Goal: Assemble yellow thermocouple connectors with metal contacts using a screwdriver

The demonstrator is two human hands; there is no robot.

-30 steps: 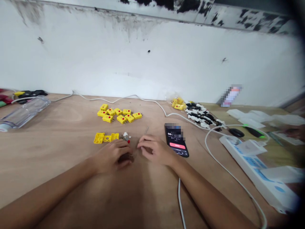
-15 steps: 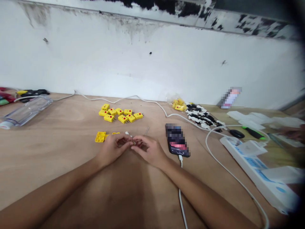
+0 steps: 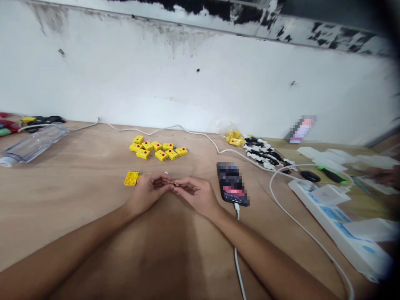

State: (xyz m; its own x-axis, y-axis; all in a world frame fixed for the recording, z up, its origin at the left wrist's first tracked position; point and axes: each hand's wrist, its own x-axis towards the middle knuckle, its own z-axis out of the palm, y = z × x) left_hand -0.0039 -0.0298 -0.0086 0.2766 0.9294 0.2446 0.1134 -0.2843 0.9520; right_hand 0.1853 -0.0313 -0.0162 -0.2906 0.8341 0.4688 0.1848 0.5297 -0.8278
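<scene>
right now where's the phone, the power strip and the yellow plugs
phone point(image 3: 233, 184), head view, on the blurred screen
power strip point(image 3: 333, 219), head view, on the white casing
yellow plugs point(image 3: 161, 156), head view, on one plug's body

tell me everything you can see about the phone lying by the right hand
The phone is a dark smartphone lying flat on the plywood tabletop, just right of the right hand and not touching it. Its lit screen is pixelated, showing only dark blocks and a pink patch, so nothing is readable. A white cable plugs into its near end and runs down the table toward the person.
</scene>
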